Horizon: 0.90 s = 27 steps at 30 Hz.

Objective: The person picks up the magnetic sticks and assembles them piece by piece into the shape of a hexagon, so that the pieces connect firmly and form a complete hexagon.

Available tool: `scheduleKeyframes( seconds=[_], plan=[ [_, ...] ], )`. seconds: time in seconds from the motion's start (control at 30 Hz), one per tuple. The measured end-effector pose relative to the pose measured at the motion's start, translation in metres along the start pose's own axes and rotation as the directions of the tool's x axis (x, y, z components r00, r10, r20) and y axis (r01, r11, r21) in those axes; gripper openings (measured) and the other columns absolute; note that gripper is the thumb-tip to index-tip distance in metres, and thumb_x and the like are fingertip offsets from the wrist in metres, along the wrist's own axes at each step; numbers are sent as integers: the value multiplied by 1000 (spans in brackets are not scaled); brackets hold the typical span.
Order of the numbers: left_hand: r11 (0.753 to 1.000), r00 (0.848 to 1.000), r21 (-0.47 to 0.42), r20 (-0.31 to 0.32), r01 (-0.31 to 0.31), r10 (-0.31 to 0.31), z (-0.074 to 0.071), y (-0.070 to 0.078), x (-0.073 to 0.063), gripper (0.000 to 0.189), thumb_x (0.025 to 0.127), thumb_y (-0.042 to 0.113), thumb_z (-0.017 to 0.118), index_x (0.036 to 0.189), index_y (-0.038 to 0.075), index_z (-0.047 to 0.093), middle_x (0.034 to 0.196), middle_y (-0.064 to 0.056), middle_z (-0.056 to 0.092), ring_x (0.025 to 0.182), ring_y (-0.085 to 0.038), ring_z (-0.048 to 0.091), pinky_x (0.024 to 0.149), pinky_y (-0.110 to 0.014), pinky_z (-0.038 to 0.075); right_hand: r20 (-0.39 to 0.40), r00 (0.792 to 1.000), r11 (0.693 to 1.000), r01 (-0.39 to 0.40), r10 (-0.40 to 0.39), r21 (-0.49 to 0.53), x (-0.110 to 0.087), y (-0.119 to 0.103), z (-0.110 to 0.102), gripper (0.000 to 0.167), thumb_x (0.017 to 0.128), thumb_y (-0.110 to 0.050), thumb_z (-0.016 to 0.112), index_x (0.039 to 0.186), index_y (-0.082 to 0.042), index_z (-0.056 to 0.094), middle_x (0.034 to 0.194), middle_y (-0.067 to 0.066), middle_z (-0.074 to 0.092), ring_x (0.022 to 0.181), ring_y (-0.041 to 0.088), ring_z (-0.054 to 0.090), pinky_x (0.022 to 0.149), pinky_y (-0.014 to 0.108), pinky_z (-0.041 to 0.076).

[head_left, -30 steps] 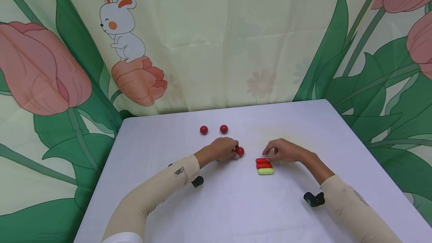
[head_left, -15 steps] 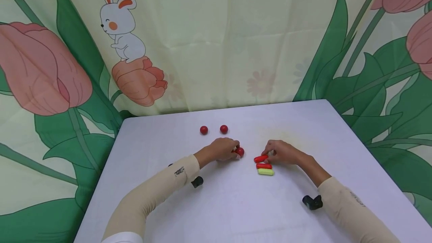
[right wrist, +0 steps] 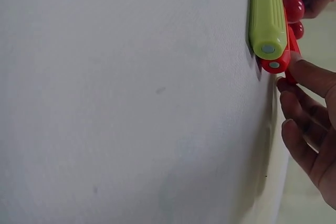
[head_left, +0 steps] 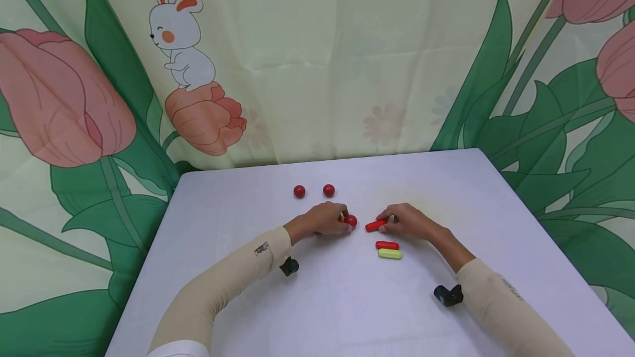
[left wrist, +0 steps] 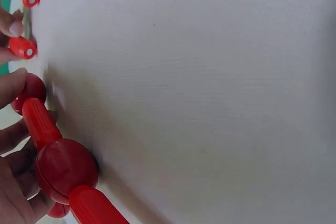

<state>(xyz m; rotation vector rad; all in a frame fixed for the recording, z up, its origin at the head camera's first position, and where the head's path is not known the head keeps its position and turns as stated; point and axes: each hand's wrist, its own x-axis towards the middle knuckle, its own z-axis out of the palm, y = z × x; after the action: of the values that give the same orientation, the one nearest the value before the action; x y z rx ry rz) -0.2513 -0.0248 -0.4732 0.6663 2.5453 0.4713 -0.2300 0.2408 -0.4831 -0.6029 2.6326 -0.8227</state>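
My left hand [head_left: 324, 218] pinches a red ball [head_left: 351, 220] between thumb and fingers. In the left wrist view this ball joins a red magnetic rod [left wrist: 40, 123], followed by a bigger-looking red ball [left wrist: 67, 166] and another red rod [left wrist: 97, 206], in a chain beside the palm. Just to the right, my right hand [head_left: 408, 221] holds a separate red magnetic rod [head_left: 375, 226] by thumb and fingertips. Its free end points at the ball, with a small gap between them. Pale discs show on the rod ends in the left wrist view.
Nearer me on the white table [head_left: 342, 302] lie a red rod [head_left: 387, 245] and a yellow-green rod [head_left: 389, 254], side by side. Two red balls, one left [head_left: 299, 191] and one right [head_left: 329, 190], sit toward the back edge. A printed curtain [head_left: 297, 70] hangs behind.
My right hand has taken the farthest red rod from beside the others and carried it left toward the ball. The left hand has stayed nearly still, holding its ball.
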Motion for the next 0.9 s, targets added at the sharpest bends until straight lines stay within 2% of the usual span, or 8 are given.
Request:
scheduleKeyframes(
  seconds=[0.13, 0.47, 0.63, 0.9],
  plan=[
    [1000, 1000, -13, -14, 17, -17, -1, -3, 1, 40, 91, 40, 72, 123, 17, 63, 98, 5, 64, 86, -12, 59, 74, -26, 50, -17, 1000, 1000, -8, 8, 11, 6, -2, 2, 31, 90, -20, 76, 120, -9, 73, 113, 6, 72, 96, 17, 61, 79, 28, 54],
    [998, 999, -46, -3, 53, -54, -2, -6, 0, 40, 91, 40, 72, 123, 16, 63, 98, 4, 65, 87, -14, 59, 74, -27, 50, -21, 1000, 997, -6, 8, 82, 19, -2, 2, 34, 91, -21, 75, 123, -9, 71, 116, 7, 71, 89, 18, 57, 70, 26, 51],
    [997, 999, -54, -1, 53, -53, -2, -7, 2, 41, 91, 40, 73, 123, 17, 63, 98, 4, 65, 85, -13, 59, 73, -26, 50, -16, 1000, 995, 16, -14, 95, 27, -2, 1, 32, 92, -21, 74, 122, -10, 72, 118, 7, 71, 92, 18, 56, 72, 27, 50],
    [998, 999, -61, -11, 30, -30, -4, -9, 1, 37, 92, 40, 71, 119, 15, 65, 87, 3, 64, 78, -14, 59, 69, -27, 48, 15, 999, 994, 28, -30, 108, 42, -7, -1, 30, 92, -19, 74, 120, -9, 73, 111, 5, 72, 86, 17, 56, 71, 26, 49]
  ],
)
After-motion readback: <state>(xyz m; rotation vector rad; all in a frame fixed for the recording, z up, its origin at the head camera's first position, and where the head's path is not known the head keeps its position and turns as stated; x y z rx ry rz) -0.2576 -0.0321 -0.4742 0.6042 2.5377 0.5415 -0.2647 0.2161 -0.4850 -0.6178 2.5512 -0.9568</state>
